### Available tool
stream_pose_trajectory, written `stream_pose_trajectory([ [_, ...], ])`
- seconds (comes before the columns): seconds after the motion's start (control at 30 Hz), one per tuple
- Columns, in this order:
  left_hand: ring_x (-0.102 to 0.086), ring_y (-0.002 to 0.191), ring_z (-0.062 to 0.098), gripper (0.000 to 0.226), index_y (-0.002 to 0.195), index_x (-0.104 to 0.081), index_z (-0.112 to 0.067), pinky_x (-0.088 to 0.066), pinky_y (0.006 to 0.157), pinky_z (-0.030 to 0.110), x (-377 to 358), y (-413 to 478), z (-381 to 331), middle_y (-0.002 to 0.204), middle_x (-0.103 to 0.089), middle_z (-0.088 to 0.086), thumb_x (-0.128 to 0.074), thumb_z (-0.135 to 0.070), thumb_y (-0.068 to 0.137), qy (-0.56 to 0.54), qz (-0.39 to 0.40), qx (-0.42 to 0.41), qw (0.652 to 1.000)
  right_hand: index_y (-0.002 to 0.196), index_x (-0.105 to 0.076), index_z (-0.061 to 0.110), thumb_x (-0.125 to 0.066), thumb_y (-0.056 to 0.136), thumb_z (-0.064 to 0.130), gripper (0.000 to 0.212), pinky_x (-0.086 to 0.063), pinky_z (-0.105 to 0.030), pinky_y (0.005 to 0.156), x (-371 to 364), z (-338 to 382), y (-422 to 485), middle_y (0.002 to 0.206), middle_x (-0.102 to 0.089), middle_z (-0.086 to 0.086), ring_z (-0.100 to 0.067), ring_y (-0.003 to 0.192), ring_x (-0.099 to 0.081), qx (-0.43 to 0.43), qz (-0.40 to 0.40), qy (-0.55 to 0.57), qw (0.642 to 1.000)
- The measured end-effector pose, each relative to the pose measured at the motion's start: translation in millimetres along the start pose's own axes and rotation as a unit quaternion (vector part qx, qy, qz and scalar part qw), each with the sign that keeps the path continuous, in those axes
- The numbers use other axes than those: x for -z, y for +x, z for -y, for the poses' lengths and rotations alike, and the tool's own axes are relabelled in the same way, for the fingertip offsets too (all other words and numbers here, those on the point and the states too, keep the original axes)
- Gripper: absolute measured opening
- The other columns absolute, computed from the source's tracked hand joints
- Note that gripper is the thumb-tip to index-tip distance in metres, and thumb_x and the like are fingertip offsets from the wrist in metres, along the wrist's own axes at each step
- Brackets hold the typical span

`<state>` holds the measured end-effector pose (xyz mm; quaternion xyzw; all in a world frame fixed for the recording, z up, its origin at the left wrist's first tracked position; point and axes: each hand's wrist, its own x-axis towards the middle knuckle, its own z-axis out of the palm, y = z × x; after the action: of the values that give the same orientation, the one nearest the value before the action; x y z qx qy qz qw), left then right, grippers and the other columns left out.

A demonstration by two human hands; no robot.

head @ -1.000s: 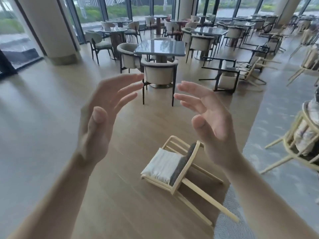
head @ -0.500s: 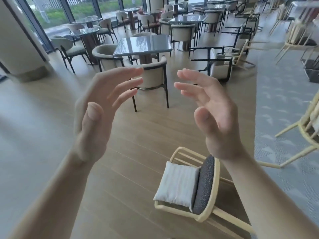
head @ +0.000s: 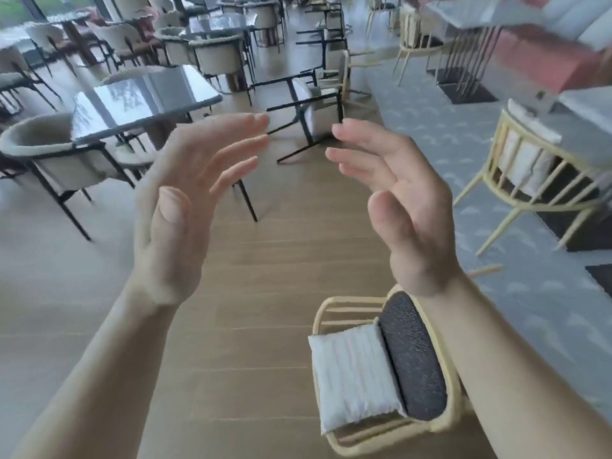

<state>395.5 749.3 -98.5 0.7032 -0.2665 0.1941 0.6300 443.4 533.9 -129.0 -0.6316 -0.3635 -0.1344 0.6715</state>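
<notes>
Room: dining hall, wood floor (head: 265, 293) down the middle, grey carpet (head: 447, 134) on the right side.
Upper left: glossy grey table (head: 145, 97), upright beige armchair (head: 49, 150) just beside it, more tables and chairs behind, blurred.
Left hand (head: 172, 207): centre-left of frame, raised in the air, palm turned inward, fingers straight and spread wide. Holds nothing, touches nothing.
Top centre: black-framed chair (head: 314, 111) lying tipped on the floor, well apart from both hands.
Right hand (head: 407, 207): centre-right of frame, raised facing the left one, fingers loosely bent, wide apart, empty.
Task thing: pale wooden chair (head: 394, 369), lower right of frame, tipped over on the wood floor, below the right wrist in the picture, right forearm covers part of the frame. White cushion (head: 352, 372) sits against its dark seat pad (head: 412, 356).
Right edge: second pale chair (head: 530, 170), upright on the carpet near a table.
Done: nothing on this chair by the look of it; no hand on it, down flat.
Left: likely reach down, grip the frame with both hands, stand it on its legs. Black-framed chair is also down, probably needs the same.
</notes>
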Motion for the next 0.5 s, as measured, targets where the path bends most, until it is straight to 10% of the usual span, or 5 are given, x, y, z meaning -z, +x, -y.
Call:
stream_pose_trajectory([
  [0.5,-0.059,0.133,0.032,0.065,0.133,-0.06,-0.029,-0.042,0.115,0.053,-2.5,54.2,104.3,0.143,-0.064,0.001,-0.054,-0.078,0.091,-0.314,0.39,-0.016,0.866,0.144,-0.048,0.008,-0.052,0.097,0.071,0.078,-0.046,-0.056,0.115,-117.1,36.4,-99.6,0.149,-0.056,-0.012,-0.029,0.135,-0.062,-0.084,-0.42,-0.299,0.853],
])
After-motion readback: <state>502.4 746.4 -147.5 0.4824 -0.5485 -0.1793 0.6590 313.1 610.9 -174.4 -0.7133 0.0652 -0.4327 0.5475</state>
